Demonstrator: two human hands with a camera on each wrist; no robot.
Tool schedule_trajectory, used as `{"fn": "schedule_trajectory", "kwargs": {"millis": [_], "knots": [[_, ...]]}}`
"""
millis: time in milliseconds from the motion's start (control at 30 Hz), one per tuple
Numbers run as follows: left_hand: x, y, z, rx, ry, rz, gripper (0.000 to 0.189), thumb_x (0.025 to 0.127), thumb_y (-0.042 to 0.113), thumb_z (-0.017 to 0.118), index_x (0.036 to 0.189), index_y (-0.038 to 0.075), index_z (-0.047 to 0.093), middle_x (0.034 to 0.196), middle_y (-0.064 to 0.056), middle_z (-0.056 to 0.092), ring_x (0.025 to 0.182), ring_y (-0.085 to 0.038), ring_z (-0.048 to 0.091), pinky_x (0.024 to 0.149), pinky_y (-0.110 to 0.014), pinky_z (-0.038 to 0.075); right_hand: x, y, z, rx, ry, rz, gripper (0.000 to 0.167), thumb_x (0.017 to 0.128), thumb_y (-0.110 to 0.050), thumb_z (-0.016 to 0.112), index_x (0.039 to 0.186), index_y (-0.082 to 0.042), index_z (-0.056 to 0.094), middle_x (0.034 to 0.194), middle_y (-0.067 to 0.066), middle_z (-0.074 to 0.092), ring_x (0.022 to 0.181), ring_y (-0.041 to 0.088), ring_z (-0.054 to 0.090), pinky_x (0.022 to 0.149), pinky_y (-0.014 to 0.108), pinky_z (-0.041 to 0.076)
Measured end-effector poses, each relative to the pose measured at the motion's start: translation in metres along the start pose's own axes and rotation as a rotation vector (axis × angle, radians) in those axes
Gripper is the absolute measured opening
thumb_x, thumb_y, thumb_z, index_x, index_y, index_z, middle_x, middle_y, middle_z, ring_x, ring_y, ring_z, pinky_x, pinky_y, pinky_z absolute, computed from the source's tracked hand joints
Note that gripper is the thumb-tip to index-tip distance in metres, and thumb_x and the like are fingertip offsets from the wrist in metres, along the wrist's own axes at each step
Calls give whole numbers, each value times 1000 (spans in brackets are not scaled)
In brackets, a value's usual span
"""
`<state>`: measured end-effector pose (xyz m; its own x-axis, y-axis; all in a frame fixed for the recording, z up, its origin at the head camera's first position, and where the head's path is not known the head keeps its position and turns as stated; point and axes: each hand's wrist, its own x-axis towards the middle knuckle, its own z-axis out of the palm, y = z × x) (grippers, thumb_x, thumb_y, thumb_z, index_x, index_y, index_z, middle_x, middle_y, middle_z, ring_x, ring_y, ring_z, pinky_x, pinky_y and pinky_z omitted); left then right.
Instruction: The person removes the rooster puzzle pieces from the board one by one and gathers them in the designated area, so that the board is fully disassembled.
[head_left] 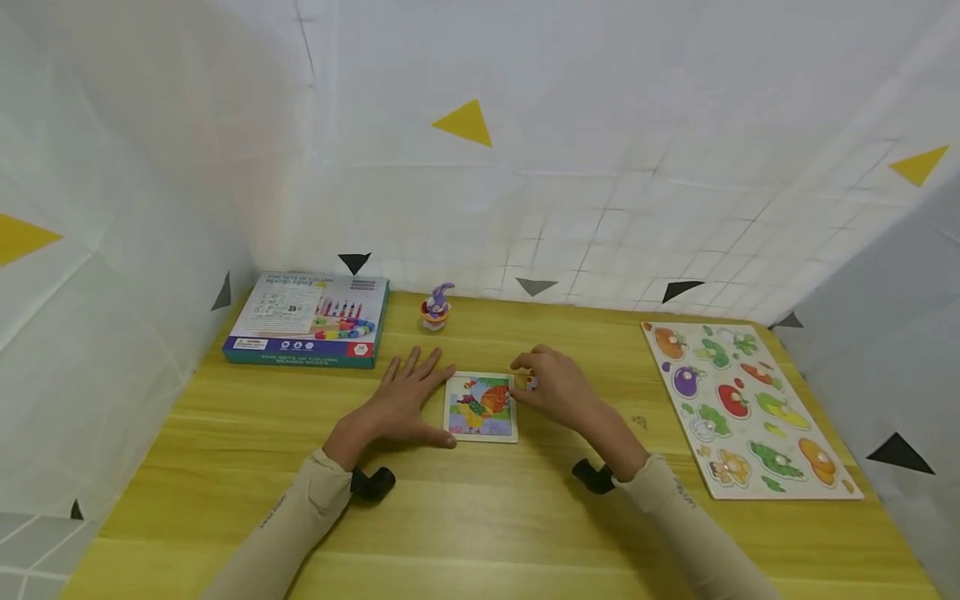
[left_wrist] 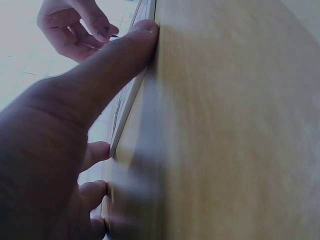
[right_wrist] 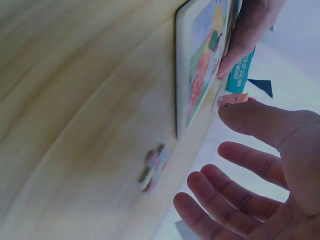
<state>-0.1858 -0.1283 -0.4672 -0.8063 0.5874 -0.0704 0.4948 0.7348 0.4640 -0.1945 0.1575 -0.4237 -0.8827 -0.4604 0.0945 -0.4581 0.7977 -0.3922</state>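
Observation:
A small square jigsaw puzzle with a pale frame and a colourful animal picture lies flat on the table. My left hand is spread at its left side, with the thumb by the lower left corner and a fingertip at the upper left corner. Over the puzzle's right edge hovers my right hand, its fingers loosely bent. The right wrist view shows a gap between its thumb and forefinger, holding nothing. Below that hand, a loose puzzle piece rests on the table beside the frame; its picture is blurred.
At the back left lies a flat toy box. A small purple figurine stands behind the puzzle. A vegetable peg board lies on the right of the wooden table. White sheeting hangs behind the table.

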Motion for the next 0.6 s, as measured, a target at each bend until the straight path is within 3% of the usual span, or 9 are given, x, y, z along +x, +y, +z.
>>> {"fn": "schedule_trajectory", "kwargs": {"millis": [333, 600], "knots": [[3, 0, 0, 8, -18, -22, 113, 73, 74, 72, 161, 22, 24, 167, -10, 3, 151, -39, -8, 117, -59, -6, 13, -20, 4, -25, -36, -33, 35, 84, -22, 83, 112, -3, 74, 104, 10, 68, 89, 23, 66, 75, 38, 56], [1, -2, -1, -8, -19, -17, 112, 73, 75, 71, 161, 22, 25, 167, -9, 2, 150, -38, -9, 117, -59, -7, 19, -35, 8, 40, -72, -60, 34, 85, -19, 81, 115, -3, 73, 107, 10, 70, 96, 26, 67, 81, 41, 56]]}}
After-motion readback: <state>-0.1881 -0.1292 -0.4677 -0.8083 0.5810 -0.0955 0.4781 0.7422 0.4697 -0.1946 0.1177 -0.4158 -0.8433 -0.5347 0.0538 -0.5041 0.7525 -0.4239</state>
